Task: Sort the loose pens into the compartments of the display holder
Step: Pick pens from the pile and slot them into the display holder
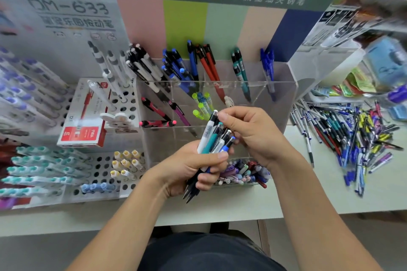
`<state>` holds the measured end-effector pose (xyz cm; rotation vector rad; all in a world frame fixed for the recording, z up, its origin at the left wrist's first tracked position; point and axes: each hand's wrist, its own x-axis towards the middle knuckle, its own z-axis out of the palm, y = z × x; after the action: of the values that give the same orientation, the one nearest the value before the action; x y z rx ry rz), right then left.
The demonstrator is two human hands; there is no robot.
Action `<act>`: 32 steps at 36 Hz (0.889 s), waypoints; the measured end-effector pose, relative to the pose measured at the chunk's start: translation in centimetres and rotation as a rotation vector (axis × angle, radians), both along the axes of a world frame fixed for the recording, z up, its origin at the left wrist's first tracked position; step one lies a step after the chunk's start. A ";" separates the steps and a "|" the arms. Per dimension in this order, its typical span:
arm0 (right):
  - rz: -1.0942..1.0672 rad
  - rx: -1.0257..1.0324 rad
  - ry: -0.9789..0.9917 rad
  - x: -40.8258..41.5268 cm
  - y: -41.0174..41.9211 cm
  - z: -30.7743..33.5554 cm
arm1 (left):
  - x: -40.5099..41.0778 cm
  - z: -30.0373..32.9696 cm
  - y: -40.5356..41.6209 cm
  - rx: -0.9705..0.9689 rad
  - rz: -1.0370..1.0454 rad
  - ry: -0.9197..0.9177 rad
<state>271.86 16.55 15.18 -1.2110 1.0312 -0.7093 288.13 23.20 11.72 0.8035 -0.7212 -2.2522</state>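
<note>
A bundle of pens [214,145] is clasped in the left hand [189,167] before the holder [220,94] while its white pen [209,126] is pinched by the right hand [248,130], best drawn straight up and matched to its like.

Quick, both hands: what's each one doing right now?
Left hand: grips a mixed bundle of white, teal and blue click pens.
Right hand: fingers pinch the top of a white pen in that bundle.
</note>
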 end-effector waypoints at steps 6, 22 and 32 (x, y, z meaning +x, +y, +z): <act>-0.040 -0.150 0.062 0.0 0.1 -0.2 | -0.7 0.1 -0.1 -0.101 0.031 -0.234; -0.178 0.088 -0.217 -0.4 0.0 0.2 | -0.8 0.3 0.4 -0.180 0.025 -0.251; 0.015 0.004 0.000 -1.4 -0.3 0.5 | -0.8 1.1 0.5 -0.162 -0.089 -0.329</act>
<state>270.50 16.27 15.71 -1.2143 1.0219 -0.6954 287.32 23.65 12.79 1.0936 -1.0958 -2.1269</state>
